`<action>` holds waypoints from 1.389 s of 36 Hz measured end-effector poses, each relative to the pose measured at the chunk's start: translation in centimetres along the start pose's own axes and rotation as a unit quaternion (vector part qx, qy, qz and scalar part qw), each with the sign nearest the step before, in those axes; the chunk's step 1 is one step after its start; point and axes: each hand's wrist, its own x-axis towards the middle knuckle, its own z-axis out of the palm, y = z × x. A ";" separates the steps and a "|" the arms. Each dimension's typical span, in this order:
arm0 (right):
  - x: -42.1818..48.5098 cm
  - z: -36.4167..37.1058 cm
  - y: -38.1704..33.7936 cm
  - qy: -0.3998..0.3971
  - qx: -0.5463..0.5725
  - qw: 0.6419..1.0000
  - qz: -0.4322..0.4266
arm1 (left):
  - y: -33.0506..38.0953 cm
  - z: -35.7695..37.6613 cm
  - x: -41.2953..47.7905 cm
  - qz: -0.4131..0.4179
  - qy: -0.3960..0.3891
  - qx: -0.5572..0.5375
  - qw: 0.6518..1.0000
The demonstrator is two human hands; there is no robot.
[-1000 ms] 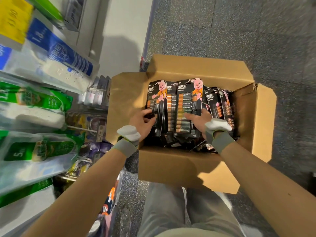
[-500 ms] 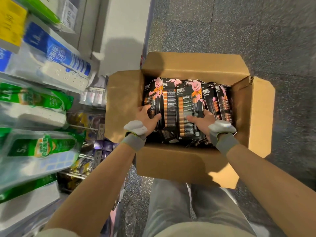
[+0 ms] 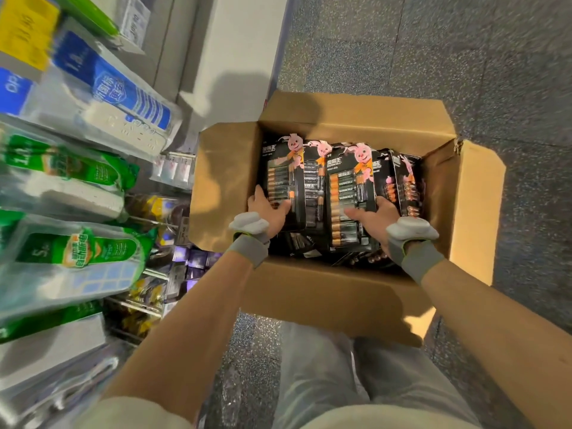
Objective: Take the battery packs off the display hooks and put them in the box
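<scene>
Lower now: both hands sink the Duracell battery packs [image 3: 346, 187] deeper inside the cardboard box [image 3: 356, 119]. Left hand [image 3: 267, 209] clasps the bundle's left edge, right hand [image 3: 376, 216] its right, thumbs across the fronts. Stiff cards, slick blisters, probably hefty together: squeeze the edges.

Shelf goods [image 3: 77, 252] left of left hand [image 3: 266, 212]: blurred, cut by edge. Battery packs [image 3: 305, 243] betw. it & right hand [image 3: 376, 216], lower layer: dark, qty unclear.

One head-worn, wide-angle view, pitched steeply down. Both forearms rise from the bottom edge to the left hand [image 3: 267, 209] and right hand [image 3: 376, 216], gripping battery packs [image 3: 346, 193] in the cardboard box [image 3: 356, 119], close and centred. Packaged power strips [image 3: 117, 119] blur along the left.
</scene>
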 end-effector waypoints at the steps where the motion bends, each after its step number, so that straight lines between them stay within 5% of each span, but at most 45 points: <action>1: 0.1 -0.2 0.0 -0.004 0.004 1.000 -0.001 | -0.1 0.0 0.1 -0.014 -0.013 0.015 1.000; 19: 0.7 -1.0 0.4 -0.003 -0.016 1.000 -0.006 | 0.7 0.6 -0.7 -0.026 0.045 -0.026 0.998; 26: 0.9 -1.1 0.2 -0.007 -0.014 1.000 -0.007 | 1.6 0.1 -1.1 -0.020 0.018 0.053 0.998; 50: -1.7 -2.5 -1.9 -0.004 -0.027 0.996 -0.089 | 1.9 -1.6 -5.3 -0.026 -0.020 -0.224 0.974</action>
